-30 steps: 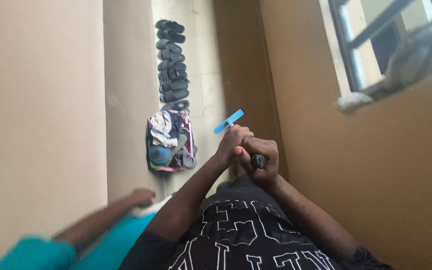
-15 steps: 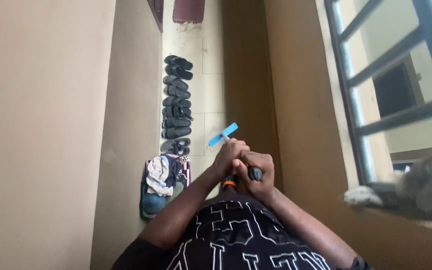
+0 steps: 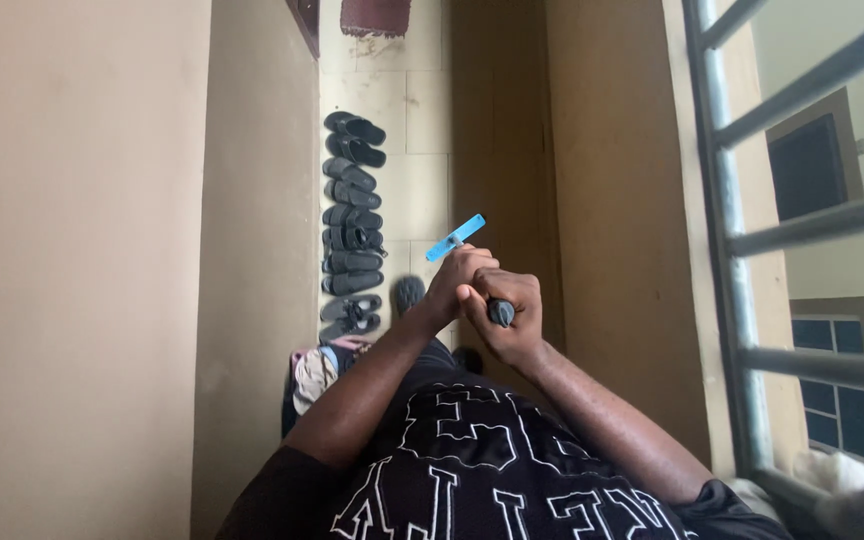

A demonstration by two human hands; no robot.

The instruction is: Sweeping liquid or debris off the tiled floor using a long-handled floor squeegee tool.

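Both hands meet in front of the chest around one long tool. The left hand (image 3: 455, 278) wraps the shaft just below the tool's blue flat head (image 3: 455, 237), which juts toward 11 o'clock above the knuckles. The right hand (image 3: 507, 315) is closed on the dark handle (image 3: 500, 313), whose round butt end shows between the fingers. Each grip is pressed tight around the tool, fingers curled, the two hands touching.

To handle it well, I judge that the hands should stay stacked and firm, wrists steady, so the blue head does not wobble, and elbows kept off the window bars (image 3: 752, 250) at 3 o'clock.

On the tiled floor (image 3: 422, 110) a row of dark sandals (image 3: 352, 215) lines the wall at 10 o'clock. Below them, at 8 o'clock, an open bag (image 3: 314, 372) holds bundled clothes, mostly hidden by the left forearm.
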